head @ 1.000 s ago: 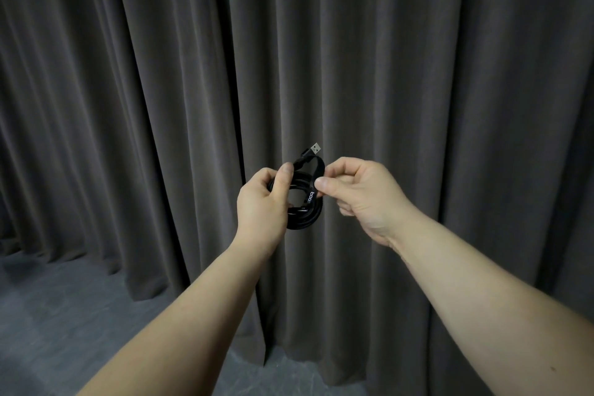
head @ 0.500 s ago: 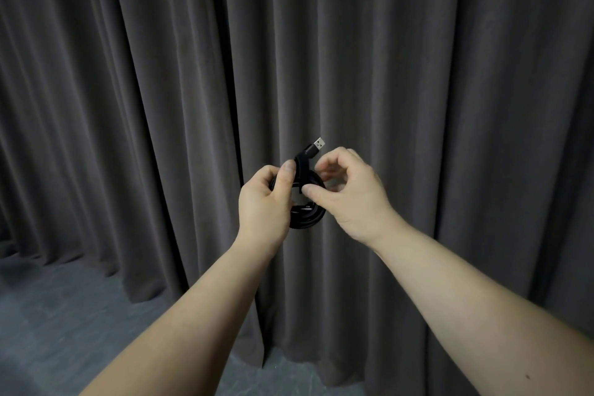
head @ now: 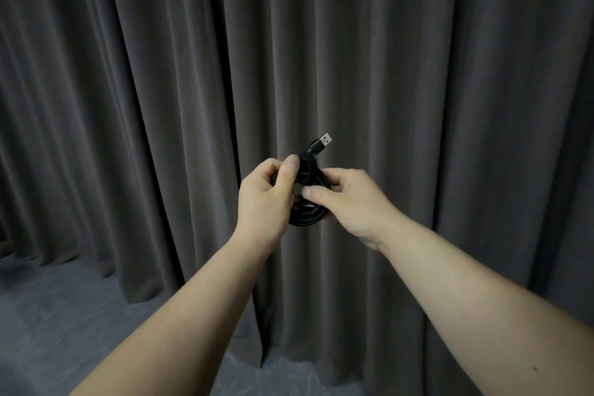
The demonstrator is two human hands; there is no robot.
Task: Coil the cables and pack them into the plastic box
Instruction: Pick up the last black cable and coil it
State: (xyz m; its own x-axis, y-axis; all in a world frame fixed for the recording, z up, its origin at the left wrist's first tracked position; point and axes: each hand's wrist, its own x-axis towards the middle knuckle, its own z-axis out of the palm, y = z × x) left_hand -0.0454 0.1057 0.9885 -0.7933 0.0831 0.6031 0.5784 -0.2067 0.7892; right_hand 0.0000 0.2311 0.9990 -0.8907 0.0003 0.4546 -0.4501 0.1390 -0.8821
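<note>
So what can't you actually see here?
- Plastic box: not in the head view at all.
- Black cable coil: its middle is covered by the left hand and right hand.
- Second plug: hidden; only the USB plug shows.
- Strap around the coil: its fastening is too dark to tell.

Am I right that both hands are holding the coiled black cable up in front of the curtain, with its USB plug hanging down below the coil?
Not quite: the head view shows the USB plug sticking up above the coiled black cable, not hanging below it. The rest holds.
</note>
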